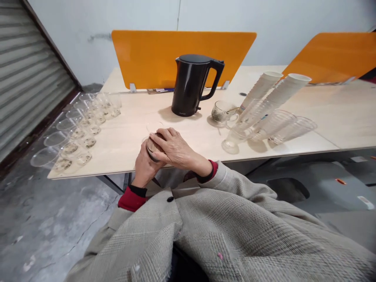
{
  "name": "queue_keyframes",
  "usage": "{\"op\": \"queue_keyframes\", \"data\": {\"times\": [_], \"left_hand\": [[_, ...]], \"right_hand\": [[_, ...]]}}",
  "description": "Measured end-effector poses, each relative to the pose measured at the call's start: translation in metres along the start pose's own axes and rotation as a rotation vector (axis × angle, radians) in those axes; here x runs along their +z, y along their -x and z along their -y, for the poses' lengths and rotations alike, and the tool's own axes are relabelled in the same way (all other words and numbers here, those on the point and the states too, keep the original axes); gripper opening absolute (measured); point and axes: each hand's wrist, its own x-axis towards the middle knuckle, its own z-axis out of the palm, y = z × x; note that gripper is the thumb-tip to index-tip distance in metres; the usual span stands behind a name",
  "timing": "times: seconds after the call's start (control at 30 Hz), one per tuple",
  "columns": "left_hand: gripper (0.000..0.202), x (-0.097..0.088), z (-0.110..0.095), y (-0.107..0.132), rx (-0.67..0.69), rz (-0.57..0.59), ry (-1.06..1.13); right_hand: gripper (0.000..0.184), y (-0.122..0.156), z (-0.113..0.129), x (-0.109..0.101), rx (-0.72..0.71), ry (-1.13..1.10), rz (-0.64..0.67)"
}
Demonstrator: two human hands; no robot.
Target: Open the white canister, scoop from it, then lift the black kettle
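Jar [153, 145] near front edge of table [123, 137]; left hand [146, 163] wraps its side, right hand [178, 150] grips its top. Surface spans from left-edge cups [76, 132] to kettle [189, 88]; wall [73, 27] behind.

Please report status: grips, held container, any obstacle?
Left grip around round container; right grip over its top. Container near front edge of table. No obstacle seen; black kettle stands apart, beyond.
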Motion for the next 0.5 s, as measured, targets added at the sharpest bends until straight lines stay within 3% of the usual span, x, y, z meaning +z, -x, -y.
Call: {"op": "queue_keyframes", "data": {"times": [0.13, 0.27, 0.37, 0.5], "left_hand": [[0.094, -0.008, -0.003, 0.005, 0.009, -0.078, 0.108], [0.087, -0.039, 0.011, -0.003, -0.060, -0.265, 0.154], [0.084, -0.066, 0.031, -0.037, -0.028, -0.385, 0.131], [0.080, -0.079, 0.055, -0.109, 0.023, -0.357, 0.139]], "right_hand": [[0.077, 0.014, -0.011, -0.001, 0.026, -0.150, -0.154], [0.076, 0.040, -0.050, -0.001, 0.190, -0.217, -0.335], [0.074, 0.061, -0.083, 0.007, 0.346, -0.237, -0.368], [0.065, 0.081, -0.110, 0.024, 0.429, -0.227, -0.332]]}}
